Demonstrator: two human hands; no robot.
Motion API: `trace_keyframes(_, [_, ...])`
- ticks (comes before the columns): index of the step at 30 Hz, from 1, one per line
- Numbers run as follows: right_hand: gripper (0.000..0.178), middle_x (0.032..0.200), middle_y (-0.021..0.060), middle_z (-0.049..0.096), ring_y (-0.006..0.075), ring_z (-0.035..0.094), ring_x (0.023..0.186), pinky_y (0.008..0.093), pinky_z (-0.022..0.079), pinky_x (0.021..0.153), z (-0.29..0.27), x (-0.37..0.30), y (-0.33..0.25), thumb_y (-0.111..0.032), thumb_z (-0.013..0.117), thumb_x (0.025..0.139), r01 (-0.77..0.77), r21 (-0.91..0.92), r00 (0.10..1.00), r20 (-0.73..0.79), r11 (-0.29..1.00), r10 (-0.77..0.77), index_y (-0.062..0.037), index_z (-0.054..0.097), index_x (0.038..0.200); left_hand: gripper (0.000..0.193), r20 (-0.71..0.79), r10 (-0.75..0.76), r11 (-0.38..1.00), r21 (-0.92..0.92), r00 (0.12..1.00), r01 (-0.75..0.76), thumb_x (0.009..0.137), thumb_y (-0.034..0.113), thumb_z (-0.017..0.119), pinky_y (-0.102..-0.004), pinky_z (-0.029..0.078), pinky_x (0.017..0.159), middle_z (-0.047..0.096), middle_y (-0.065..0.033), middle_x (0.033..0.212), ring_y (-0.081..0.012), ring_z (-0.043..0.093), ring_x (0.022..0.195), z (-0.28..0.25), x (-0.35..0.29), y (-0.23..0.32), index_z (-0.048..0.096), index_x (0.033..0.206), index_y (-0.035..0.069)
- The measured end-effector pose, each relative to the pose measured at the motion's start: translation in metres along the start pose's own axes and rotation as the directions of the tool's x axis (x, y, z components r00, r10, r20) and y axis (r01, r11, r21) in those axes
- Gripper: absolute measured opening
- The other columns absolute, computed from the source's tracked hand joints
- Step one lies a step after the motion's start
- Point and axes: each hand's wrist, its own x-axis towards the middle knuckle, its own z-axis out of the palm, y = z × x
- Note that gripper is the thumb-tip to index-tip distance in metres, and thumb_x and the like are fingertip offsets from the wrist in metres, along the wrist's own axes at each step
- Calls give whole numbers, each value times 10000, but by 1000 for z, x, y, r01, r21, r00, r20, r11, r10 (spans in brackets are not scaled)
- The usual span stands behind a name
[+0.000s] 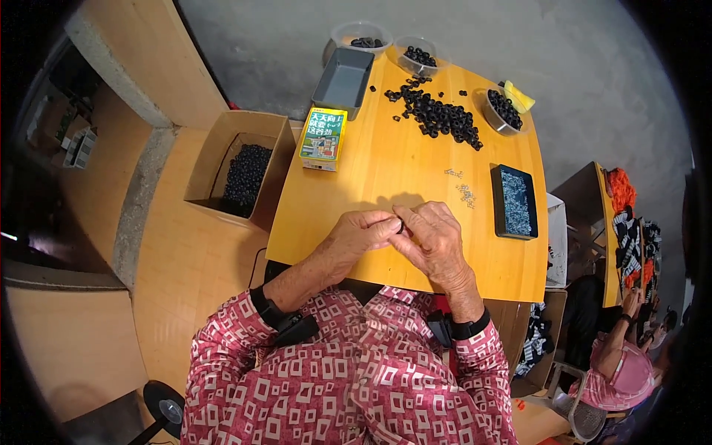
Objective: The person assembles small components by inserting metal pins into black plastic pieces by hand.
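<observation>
Black small ring (400, 227) sits pinched between left hand (363, 233) and right hand (434, 237) fingertips.

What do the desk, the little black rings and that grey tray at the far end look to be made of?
The desk looks like wood or a wood-look laminate: honey colour, faint grain, smooth sheen. The black rings look like rubber or plastic, matt and dull. The grey tray is probably moulded plastic, judging by its even matt colour and rounded corners.

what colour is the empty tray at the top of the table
Grey: the rectangular tray stands beside the clear tubs, seen in the head view.
</observation>
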Motion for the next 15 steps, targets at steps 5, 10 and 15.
trace_keyframes(5, [348,774,95,634,268,625,735,375,494,708,-1,-2,2,-159,820,725,6,-47,1000,-21,999,-7,-15,677,1007,345,-62,-20,999,30,998,22,1011,335,560,-255,463,934,652,-25,1029,-86,587,992,4,-1,4,679,1102,24])
trace_keyframes(10, [269,711,89,588,267,594,672,378,465,643,-3,1,-5,-163,819,737,30,-92,999,-17,995,-32,-29,642,889,353,-149,51,995,94,987,-37,1000,341,574,-282,459,945,680,-38,1068,-105,608,1021,3,1,-1,674,1127,27])
trace_keyframes(15, [251,678,85,534,273,562,645,388,445,625,-2,-1,-6,-193,799,766,44,-132,999,-14,990,-46,-47,599,810,285,-169,248,900,403,954,-163,991,224,584,-262,479,877,675,-32,1009,-115,609,959,5,8,-3,657,1118,-19])
